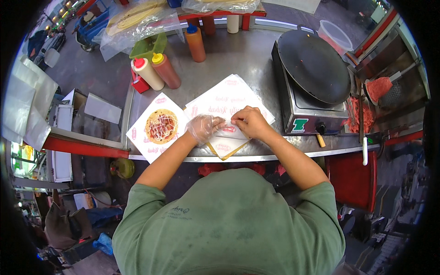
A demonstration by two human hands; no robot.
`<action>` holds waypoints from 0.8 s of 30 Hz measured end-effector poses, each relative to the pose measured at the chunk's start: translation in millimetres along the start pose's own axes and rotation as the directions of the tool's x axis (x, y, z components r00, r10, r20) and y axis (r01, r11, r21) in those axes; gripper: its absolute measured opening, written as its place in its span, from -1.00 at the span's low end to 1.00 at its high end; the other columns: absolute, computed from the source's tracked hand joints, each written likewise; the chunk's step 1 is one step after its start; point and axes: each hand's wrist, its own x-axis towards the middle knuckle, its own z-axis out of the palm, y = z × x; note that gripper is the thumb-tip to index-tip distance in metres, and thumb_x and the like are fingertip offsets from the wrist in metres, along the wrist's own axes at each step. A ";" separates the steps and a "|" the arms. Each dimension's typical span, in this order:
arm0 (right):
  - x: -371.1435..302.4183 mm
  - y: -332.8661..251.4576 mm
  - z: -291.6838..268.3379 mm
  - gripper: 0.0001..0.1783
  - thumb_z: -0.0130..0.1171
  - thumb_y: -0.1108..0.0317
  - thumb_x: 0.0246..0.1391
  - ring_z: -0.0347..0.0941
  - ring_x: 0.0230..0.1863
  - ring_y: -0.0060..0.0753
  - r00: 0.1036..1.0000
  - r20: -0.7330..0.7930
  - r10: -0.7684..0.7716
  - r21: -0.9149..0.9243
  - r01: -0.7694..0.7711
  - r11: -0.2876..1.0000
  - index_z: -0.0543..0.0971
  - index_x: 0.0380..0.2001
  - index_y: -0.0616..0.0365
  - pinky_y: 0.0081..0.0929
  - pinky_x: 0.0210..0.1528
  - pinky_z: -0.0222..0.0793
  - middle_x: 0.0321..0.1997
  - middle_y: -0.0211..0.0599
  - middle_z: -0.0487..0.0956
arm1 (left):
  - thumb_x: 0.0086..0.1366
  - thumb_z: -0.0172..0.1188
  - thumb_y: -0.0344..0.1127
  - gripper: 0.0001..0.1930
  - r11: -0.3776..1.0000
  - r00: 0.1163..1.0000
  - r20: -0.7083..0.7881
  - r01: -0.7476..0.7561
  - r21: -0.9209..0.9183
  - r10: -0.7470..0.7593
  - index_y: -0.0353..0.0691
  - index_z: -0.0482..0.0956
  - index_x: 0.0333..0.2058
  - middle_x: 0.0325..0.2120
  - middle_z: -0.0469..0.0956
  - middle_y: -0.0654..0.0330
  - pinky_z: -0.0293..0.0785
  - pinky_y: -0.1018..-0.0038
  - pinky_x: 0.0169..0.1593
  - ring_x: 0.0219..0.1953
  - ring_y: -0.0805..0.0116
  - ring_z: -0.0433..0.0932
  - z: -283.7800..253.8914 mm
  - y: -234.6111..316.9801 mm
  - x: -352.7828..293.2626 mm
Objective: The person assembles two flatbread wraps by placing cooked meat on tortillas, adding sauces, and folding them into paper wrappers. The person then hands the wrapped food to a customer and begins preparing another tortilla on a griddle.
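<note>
My left hand (203, 128), in a clear plastic glove, and my bare right hand (252, 123) meet over a stack of white printed wrapping paper (229, 97) at the counter's front. The fingertips of both hands are pinched together at a piece of this paper, near a red printed mark. Whether anything lies under the paper there cannot be made out. Left of my left hand, a round flatbread (162, 126) topped with reddish filling and white sauce in zigzag lines lies flat on its own sheet of paper (143, 118).
A black griddle pan (314, 66) sits on a steel burner (316, 120) at right. Shredded reddish meat (360, 114) and a long knife (365, 151) lie beyond it. Sauce bottles (166, 71) stand back left; flatbreads in plastic (137, 16) rest on a raised shelf.
</note>
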 end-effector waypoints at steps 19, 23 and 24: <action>20.5 -6.4 -1.3 -0.90 0.23 0.32 0.17 0.51 -0.03 -0.11 0.997 -0.075 -0.035 -0.214 0.018 0.977 0.68 -0.30 0.04 -0.06 0.12 0.23 -0.27 -0.28 0.67 | 0.47 0.02 0.23 -0.48 0.965 0.960 0.178 0.237 -0.113 -0.215 -0.02 0.71 0.01 -0.12 0.71 -0.03 0.53 0.15 0.06 -0.08 -0.05 0.67 -2.0 3.5 29.7; 24.2 -20.9 -7.4 -0.86 0.19 0.35 0.14 0.52 -0.07 -0.13 0.976 -0.061 -0.210 -0.375 0.173 0.911 0.70 -0.29 0.10 -0.15 0.11 0.28 -0.29 -0.26 0.67 | 0.48 -0.01 0.22 -0.50 0.944 0.933 0.161 0.329 -0.017 -0.322 -0.03 0.72 -0.06 -0.16 0.71 -0.01 0.54 0.16 0.02 -0.11 -0.04 0.67 -9.5 -1.6 58.5; 17.4 -21.8 -1.9 -0.85 0.20 0.37 0.10 0.52 -0.06 -0.14 0.964 -0.018 -0.265 -0.483 0.224 0.847 0.70 -0.29 0.12 -0.19 0.12 0.28 -0.29 -0.25 0.67 | 0.48 -0.02 0.21 -0.50 0.945 0.930 0.175 0.326 0.015 -0.323 -0.05 0.71 -0.08 -0.17 0.71 -0.01 0.54 0.15 0.02 -0.11 -0.04 0.67 -15.1 0.9 63.4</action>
